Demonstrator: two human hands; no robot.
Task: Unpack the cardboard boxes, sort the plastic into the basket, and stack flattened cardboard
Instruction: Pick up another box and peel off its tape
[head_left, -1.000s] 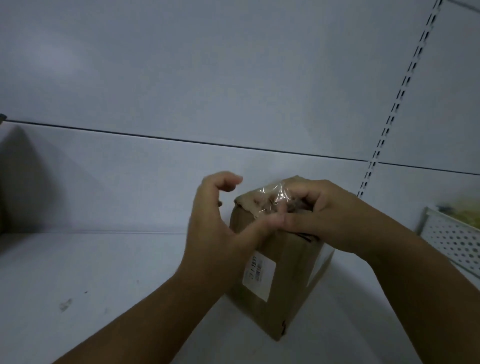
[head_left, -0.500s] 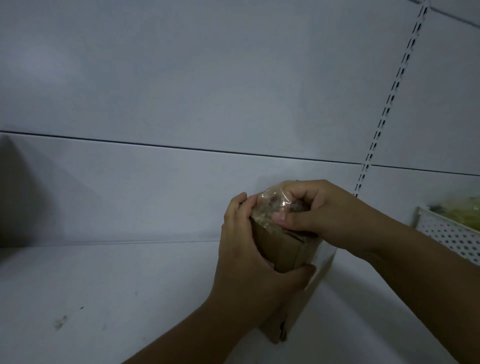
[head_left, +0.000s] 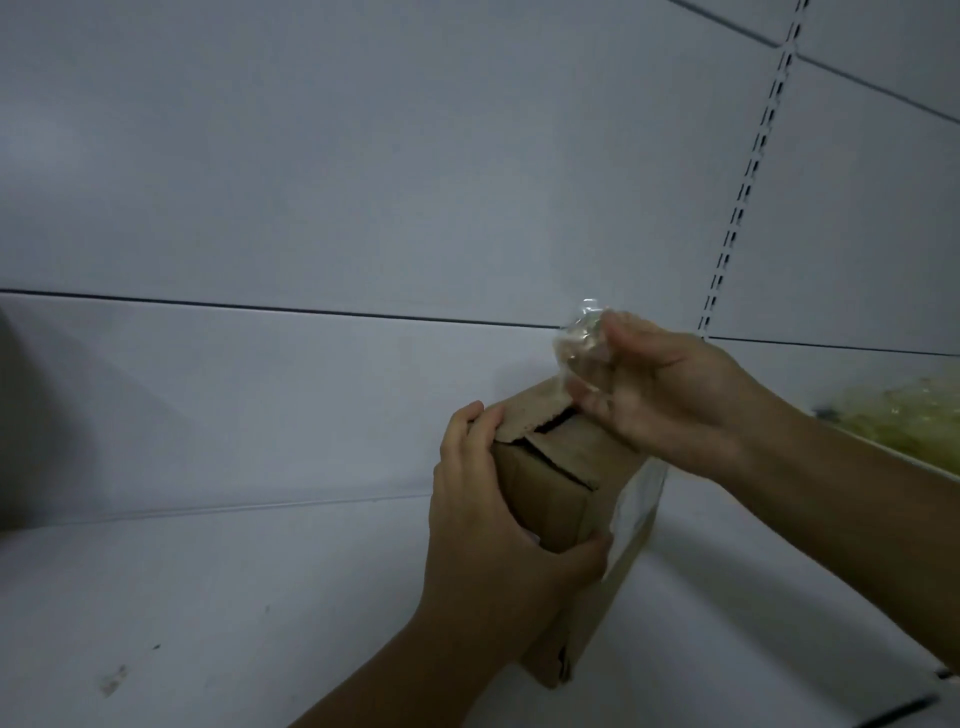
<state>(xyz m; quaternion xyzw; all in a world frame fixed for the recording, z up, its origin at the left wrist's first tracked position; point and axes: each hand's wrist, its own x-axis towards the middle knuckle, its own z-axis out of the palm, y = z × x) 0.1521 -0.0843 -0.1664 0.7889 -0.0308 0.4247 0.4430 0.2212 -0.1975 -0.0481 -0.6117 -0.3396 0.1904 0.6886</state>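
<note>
The left hand (head_left: 493, 535) wraps its grip round the cardboard box (head_left: 566, 499), right of centre on the shelf (head_left: 208, 597); right hand (head_left: 670, 400) pinches crumpled plastic (head_left: 579, 338) just above it. Clinging film could tug the box over.

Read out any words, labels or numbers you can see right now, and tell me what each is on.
White label on the right side of the cardboard box: seen at a steep angle in dim light, print not readable.
Clear plastic pinched in the right hand: no print visible.
No other text, brand or sign can be read in this view.
</note>
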